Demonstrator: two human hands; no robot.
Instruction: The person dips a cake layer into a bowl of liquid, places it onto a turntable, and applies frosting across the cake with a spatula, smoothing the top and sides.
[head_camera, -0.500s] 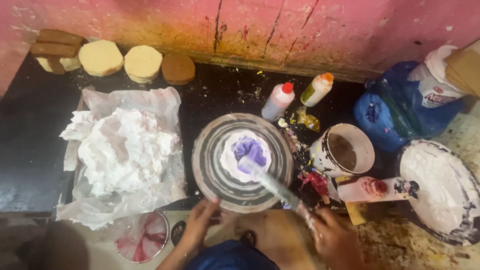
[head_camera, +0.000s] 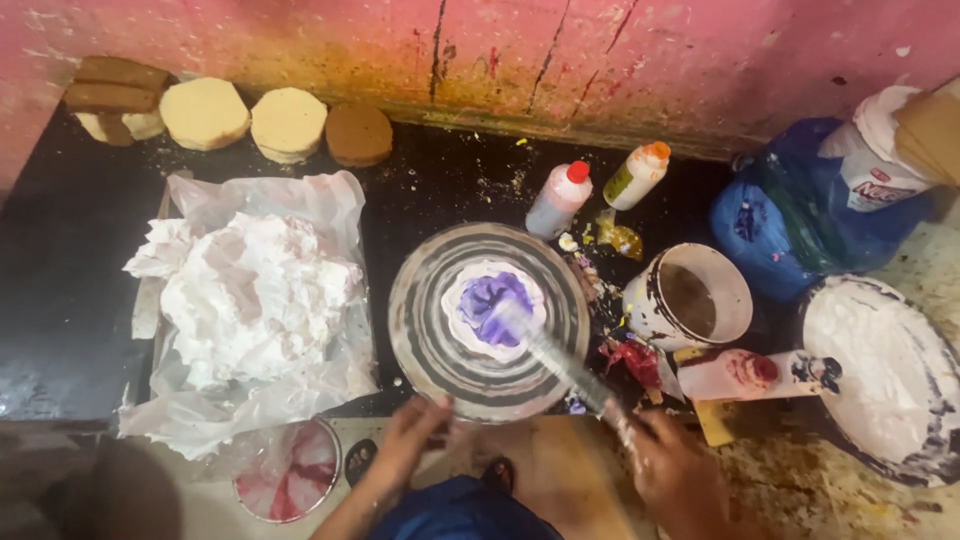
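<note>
Head view, left to right: tan and brown round slabs (head_camera: 288, 122) lay along the pink wall (head_camera: 600, 50) at far left. Below them, a crumpled plastic sheet (head_camera: 330, 200) held a heap of white paste (head_camera: 250, 300). A red-and-white swirled disc (head_camera: 290, 470) sat at the bottom edge. Left hand (head_camera: 410, 435) touched the near rim of the striped round turntable (head_camera: 440, 340), fingers slightly apart and curled on the edge. At the turntable's centre sat a white blob with a purple patch (head_camera: 492, 305). Right hand (head_camera: 675, 470) was clamped around the handle of a spatula (head_camera: 560, 360), blade tip on the purple patch. Behind stood two squeeze bottles (head_camera: 558, 200), red and orange caps. Further right: paint-stained white cup (head_camera: 690, 295), blue bag (head_camera: 780, 210), white-filled bucket (head_camera: 880, 370).
</note>
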